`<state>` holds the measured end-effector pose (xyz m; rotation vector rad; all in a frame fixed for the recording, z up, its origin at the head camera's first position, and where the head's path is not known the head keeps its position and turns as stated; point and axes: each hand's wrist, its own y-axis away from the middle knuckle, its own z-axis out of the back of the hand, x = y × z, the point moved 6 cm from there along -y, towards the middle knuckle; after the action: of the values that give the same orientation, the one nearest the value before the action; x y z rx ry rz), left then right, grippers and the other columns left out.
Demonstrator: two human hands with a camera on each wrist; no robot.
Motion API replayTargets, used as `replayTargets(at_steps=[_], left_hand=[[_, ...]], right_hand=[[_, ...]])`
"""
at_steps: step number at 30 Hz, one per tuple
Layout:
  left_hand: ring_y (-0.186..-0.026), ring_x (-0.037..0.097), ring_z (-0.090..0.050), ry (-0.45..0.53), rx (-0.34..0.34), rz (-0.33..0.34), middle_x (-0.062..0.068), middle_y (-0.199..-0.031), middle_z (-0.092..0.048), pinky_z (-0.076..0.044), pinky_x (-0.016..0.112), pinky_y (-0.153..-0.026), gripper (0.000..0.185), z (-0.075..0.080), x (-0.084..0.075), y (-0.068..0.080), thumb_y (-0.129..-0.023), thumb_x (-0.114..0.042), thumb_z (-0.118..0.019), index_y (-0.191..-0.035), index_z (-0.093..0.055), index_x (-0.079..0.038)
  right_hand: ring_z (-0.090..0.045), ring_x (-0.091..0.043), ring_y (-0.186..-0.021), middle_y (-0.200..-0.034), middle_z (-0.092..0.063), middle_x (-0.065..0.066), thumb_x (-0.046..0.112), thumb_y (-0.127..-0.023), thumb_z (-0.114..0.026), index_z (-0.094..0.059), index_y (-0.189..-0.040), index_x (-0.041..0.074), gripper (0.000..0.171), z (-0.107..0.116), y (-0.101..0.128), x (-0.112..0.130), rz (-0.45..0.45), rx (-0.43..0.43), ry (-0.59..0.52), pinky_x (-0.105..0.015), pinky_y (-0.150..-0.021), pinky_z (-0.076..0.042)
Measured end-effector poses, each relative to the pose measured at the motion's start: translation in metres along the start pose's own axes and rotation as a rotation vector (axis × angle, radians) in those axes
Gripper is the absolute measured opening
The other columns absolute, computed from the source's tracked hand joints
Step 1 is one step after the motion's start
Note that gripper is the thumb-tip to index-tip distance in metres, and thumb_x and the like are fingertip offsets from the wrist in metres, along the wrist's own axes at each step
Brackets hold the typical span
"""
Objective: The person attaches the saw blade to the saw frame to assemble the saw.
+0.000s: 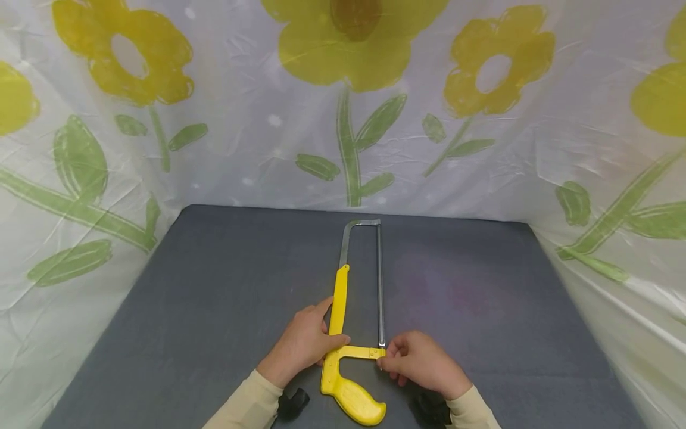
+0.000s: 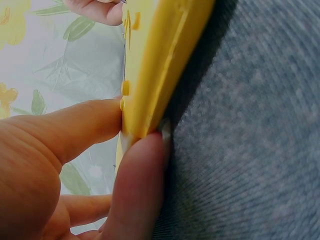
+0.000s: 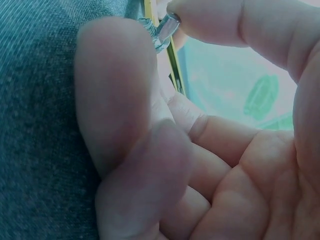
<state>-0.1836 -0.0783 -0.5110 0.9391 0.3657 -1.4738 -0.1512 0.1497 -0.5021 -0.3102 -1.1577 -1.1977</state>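
A hacksaw with a yellow handle [image 1: 356, 404] and a silver front frame [image 1: 345, 241] lies on the grey cloth, its handle end towards me. The narrow metal blade [image 1: 380, 286] runs along its right side. My left hand [image 1: 302, 339] grips the yellow frame where the back meets the handle; in the left wrist view thumb and finger pinch the yellow metal [image 2: 150, 65]. At the blade's near end, my right hand [image 1: 423, 360] pinches a small metal wing nut [image 3: 167, 27], mostly hidden by the fingers in the head view.
Dark grey cloth [image 1: 241, 268] covers the table. White sheeting with printed yellow flowers [image 1: 348, 137] hangs behind and at both sides. Dark wrist-worn devices [image 1: 293, 404] sit by each sleeve.
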Motion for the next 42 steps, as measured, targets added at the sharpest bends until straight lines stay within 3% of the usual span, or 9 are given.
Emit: replayTargets(at_steps=[11,42], left_hand=[[-0.056,0.019,-0.061,0.027,0.013,-0.003,0.008,-0.092,-0.057,-0.056,0.032,-0.051,0.099,-0.002,0.0017,0.0029,-0.084,-0.034,-0.093,-0.166,-0.043,-0.007],[-0.054,0.017,-0.06,0.015,-0.004,-0.008,0.008,-0.092,-0.058,-0.054,0.031,-0.049,0.098,0.0011,-0.0008,0.0021,-0.084,-0.033,-0.094,-0.164,-0.045,-0.007]], right_hand=[[-0.065,-0.014,-0.057,-0.068,-0.068,0.003,0.024,-0.094,-0.08,-0.072,-0.081,0.008,0.022,-0.0022,0.0021,-0.0021,0.027,0.023,-0.017,-0.032,-0.055,-0.057],[-0.062,-0.016,-0.058,-0.071,-0.071,-0.005,0.015,-0.096,-0.075,-0.072,-0.086,0.005,0.014,-0.0029,-0.0003,-0.0017,0.059,0.045,-0.047,-0.031,-0.054,-0.056]])
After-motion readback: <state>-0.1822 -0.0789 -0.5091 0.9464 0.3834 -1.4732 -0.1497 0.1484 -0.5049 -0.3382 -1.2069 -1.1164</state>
